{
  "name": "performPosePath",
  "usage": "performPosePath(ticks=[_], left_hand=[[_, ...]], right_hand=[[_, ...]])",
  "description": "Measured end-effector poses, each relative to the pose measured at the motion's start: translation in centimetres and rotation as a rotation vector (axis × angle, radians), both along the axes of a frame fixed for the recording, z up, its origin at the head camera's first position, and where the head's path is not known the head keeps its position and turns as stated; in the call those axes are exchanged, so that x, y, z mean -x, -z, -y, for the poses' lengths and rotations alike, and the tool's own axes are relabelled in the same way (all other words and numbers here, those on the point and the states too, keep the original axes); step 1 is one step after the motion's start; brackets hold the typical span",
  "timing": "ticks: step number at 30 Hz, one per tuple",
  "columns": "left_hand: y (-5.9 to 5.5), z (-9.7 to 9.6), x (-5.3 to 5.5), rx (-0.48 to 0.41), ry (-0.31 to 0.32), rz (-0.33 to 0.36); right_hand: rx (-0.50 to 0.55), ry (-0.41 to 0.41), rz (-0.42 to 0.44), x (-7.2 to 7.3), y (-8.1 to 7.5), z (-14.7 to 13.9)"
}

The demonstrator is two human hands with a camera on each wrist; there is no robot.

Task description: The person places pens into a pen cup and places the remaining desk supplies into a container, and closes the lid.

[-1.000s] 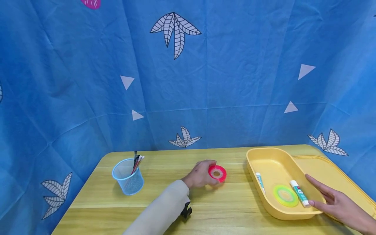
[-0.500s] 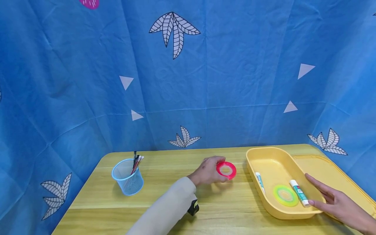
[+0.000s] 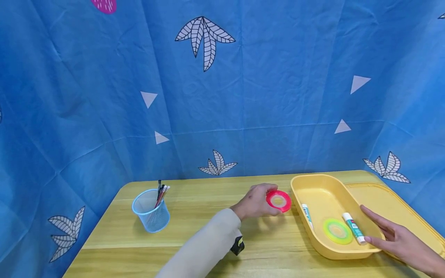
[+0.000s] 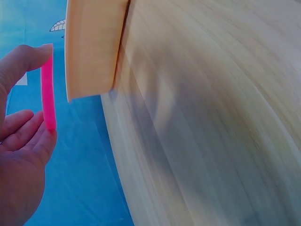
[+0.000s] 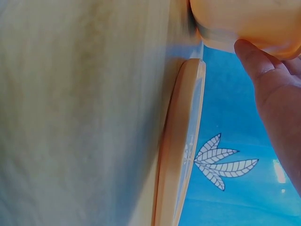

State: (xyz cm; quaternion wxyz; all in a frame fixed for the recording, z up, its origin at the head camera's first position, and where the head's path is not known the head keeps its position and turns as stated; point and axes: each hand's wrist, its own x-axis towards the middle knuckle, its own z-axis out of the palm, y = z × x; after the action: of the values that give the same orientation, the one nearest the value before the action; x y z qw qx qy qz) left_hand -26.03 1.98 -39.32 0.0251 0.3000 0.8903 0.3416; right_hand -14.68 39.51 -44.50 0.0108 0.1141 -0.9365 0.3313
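Observation:
My left hand [image 3: 256, 201] pinches a pinkish-red roll of tape [image 3: 286, 204] by its edge, above the table and left of the yellow plastic box [image 3: 321, 253]. In the left wrist view the roll of tape [image 4: 48, 94] stands edge-on between thumb and fingers. Inside the box lie a yellow-green roll [image 3: 328, 231], a glue stick [image 3: 354, 227] with a white cap, and another white-and-blue tube [image 3: 306, 214] along the left wall. At the box's near right corner, my right hand [image 3: 396, 239] rests on the rim with thumb and index finger extended.
A blue mesh pen cup [image 3: 153, 216] with pens and pencils stands at the table's left. Right of the box lies a yellow lid [image 3: 379, 197], partly under my right hand. A blue patterned cloth [image 3: 243, 96] hangs behind the wooden table [image 3: 139, 251].
My left hand has carried the red roll of tape rightward, nearer to the box. My right hand keeps its place at the box's corner.

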Motion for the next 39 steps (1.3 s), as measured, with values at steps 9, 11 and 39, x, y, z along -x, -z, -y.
performPosePath(ticks=[9,11,39], left_hand=[[-0.1,-1.4,-0.3,-0.009,0.039,0.008],[-0.1,-1.7,-0.3,-0.014,0.049,0.015],[0.4,-5.1,-1.8,0.045,0.086,0.017]], right_hand=[[0.006,-0.002,-0.003,0.0,0.0,0.0],[0.015,-0.004,-0.01,0.0,0.0,0.0],[0.061,-0.02,-0.054,0.0,0.1,0.3]])
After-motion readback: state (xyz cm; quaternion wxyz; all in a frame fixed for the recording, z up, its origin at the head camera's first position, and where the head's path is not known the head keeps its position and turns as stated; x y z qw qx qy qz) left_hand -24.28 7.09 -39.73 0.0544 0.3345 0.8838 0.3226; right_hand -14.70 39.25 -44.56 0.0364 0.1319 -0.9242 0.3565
